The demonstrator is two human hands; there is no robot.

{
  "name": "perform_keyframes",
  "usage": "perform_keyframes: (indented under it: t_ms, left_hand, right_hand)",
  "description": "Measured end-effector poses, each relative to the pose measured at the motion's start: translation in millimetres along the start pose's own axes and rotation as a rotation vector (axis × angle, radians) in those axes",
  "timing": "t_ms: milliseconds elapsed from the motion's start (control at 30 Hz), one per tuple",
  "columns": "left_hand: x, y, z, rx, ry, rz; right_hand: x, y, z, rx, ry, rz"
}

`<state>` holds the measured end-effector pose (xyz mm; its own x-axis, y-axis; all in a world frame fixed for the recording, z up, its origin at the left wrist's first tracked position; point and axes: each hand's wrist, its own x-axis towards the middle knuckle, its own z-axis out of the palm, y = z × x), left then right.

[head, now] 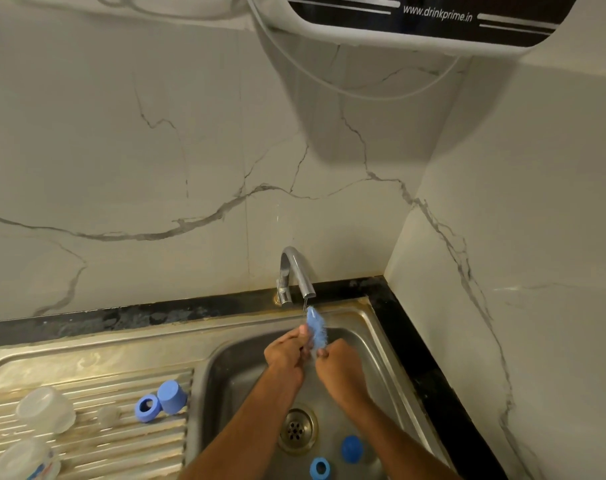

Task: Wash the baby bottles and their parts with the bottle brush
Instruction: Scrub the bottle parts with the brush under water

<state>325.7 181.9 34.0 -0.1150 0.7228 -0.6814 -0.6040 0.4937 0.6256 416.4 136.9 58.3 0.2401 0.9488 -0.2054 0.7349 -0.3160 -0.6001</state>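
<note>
Marble-veined walls back a steel sink where both hands hold a blue bottle brush under the faucet. Left hand fingers curl round the bristles, apparently rubbing them; right hand pinches the stem. Two blue bottle parts lie near the drain. Left, on the draining board, rest a blue cap, a blue ring and clear bottles.

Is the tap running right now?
On: a thin stream falls from the tap spout onto the blue bottle brush held over the sink.
</note>
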Motion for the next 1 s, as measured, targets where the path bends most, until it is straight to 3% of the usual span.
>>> perform_keyframes:
  t_ms: [133,400,567,700,1000]
  left_hand:
    - [10.3,15.4,0.1,-0.001,-0.066,0.016]
    - [18.9,23.2,12.9,-0.079,-0.074,-0.094]
    - [29.8,26.4,16.6,0.171,-0.016,0.016]
    - [30.8,29.8,13.2,0.103,-0.104,0.0]
    - [27.3,33.1,1.1,-0.12,-0.192,-0.228]
  right_hand:
    - [-20.3,7.1,15.4,0.008,-0.08,-0.046]
    - [12.7,43.0,-15.0,0.309,0.038,0.094]
    - [16.2,60.9,-18.1,0.309,0.079,0.137]
    - [14.2,67.1,-13.8,0.311,0.072,0.154]
    - [19.1,59.0,-1.9,0.305,0.028,0.169]
